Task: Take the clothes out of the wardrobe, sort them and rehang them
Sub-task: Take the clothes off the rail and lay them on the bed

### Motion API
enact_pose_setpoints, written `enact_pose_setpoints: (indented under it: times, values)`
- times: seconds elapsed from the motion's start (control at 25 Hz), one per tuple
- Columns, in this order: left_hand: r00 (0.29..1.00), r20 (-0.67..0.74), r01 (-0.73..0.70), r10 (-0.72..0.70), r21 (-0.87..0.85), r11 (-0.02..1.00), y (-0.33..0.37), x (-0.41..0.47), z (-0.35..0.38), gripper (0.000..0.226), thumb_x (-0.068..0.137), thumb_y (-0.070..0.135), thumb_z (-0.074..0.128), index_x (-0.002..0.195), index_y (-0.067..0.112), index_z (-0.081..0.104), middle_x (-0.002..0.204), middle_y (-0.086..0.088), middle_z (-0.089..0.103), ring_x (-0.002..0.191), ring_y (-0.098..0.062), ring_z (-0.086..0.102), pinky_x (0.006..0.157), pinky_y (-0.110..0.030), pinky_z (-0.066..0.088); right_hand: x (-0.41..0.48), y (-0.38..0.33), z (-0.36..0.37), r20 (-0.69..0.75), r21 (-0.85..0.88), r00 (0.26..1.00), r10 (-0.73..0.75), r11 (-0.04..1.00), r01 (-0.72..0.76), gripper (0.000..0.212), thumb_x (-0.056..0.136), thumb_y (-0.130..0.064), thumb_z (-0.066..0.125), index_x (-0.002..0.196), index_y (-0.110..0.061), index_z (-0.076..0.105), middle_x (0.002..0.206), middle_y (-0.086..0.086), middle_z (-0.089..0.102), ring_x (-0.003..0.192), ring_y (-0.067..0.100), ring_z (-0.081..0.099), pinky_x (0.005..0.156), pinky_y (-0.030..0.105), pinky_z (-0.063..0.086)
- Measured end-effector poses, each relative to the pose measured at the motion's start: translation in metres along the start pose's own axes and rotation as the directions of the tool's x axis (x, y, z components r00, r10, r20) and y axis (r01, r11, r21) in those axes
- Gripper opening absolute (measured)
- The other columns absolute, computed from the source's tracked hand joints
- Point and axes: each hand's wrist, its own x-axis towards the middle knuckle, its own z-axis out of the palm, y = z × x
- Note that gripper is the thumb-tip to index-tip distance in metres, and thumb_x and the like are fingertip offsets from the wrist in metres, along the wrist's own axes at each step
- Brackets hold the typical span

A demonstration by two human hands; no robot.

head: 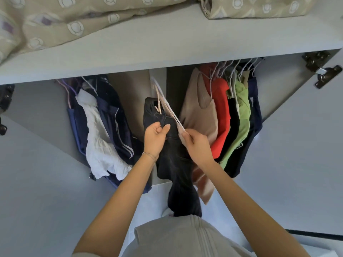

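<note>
Dark jeans (174,164) hang from a pale pink hanger (168,106) in the middle of the open wardrobe. My left hand (156,138) grips the jeans at the waistband. My right hand (194,143) pinches the lower end of the hanger beside the jeans. On the rail to the left hang a white garment (100,138) and navy striped clothes (118,123). To the right hang a beige top (200,115), a red top (221,115), a black garment (233,123), a green top (243,115) and a navy one (257,115).
A grey shelf (167,51) runs above the rail, with patterned beige bedding (61,25) lying on it. Both wardrobe doors stand open, with a hinge (323,69) at the upper right. A centre partition (157,78) divides the two hanging sections.
</note>
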Motion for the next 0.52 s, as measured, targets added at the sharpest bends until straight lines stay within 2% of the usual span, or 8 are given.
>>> enact_pose_setpoints:
  times: [0.12,0.2,0.28,0.36,0.44,0.52]
  values:
    - [0.999,0.032,0.029,-0.029,-0.004,1.0,0.003,-0.032,0.022,0.039,0.079,0.039,0.067,0.056,0.025,0.039,0.064,-0.01,0.042,0.071,-0.026,0.049,0.087,-0.061,0.051,-0.027,0.004,-0.011,0.012,-0.022,1.0,-0.005,1.0,0.006,0.025,0.101,-0.026,0.049,0.11,-0.014,0.069,0.08,0.004,0.068,0.071,0.017,0.06,0.069,0.037,0.049]
    - [0.998,0.064,0.026,-0.026,0.007,1.0,0.0,-0.048,0.032,0.04,0.09,0.025,0.064,0.057,0.023,0.04,0.059,-0.003,0.043,0.068,-0.023,0.049,0.084,-0.056,0.054,-0.044,0.009,-0.023,0.016,0.007,0.999,-0.045,0.999,0.045,0.018,0.097,-0.031,0.056,0.101,-0.017,0.068,0.075,-0.002,0.065,0.067,0.013,0.057,0.066,0.033,0.049]
    - [0.991,0.132,0.029,-0.028,-0.007,1.0,0.001,-0.061,0.04,0.034,0.097,0.013,0.055,0.065,0.005,0.051,0.061,-0.005,0.054,0.069,-0.018,0.054,0.078,-0.041,0.057,-0.063,0.01,-0.031,0.043,0.047,0.997,-0.071,0.996,0.069,0.025,0.09,-0.035,0.066,0.107,-0.017,0.065,0.081,-0.014,0.06,0.073,0.003,0.054,0.069,0.015,0.044]
    - [0.973,0.225,0.052,-0.05,-0.004,0.999,0.003,-0.07,0.047,0.029,0.1,0.015,0.05,0.09,-0.01,0.061,0.087,-0.027,0.064,0.083,-0.024,0.06,0.086,-0.04,0.056,-0.077,0.015,-0.036,0.067,0.062,0.996,-0.059,0.997,0.055,0.042,0.083,-0.03,0.075,0.119,-0.014,0.061,0.091,-0.017,0.056,0.082,-0.004,0.05,0.071,0.003,0.037]
    - [0.954,0.285,0.083,-0.094,0.048,0.995,0.001,-0.076,0.052,0.03,0.101,0.017,0.048,0.103,-0.008,0.064,0.103,-0.028,0.065,0.094,-0.027,0.064,0.093,-0.039,0.055,-0.089,0.022,-0.037,0.034,0.003,0.999,-0.017,1.0,0.017,0.04,0.084,-0.024,0.073,0.118,-0.01,0.061,0.089,-0.014,0.054,0.08,0.001,0.049,0.067,0.006,0.035]
    - [0.926,0.359,0.073,-0.115,0.127,0.989,0.0,-0.083,0.06,0.031,0.101,0.018,0.048,0.097,-0.009,0.062,0.095,-0.025,0.065,0.093,-0.024,0.064,0.094,-0.037,0.054,-0.1,0.031,-0.04,-0.029,-0.02,0.997,0.071,0.997,-0.071,0.028,0.087,-0.021,0.069,0.111,-0.008,0.063,0.081,-0.014,0.053,0.075,0.007,0.048,0.066,0.015,0.035]
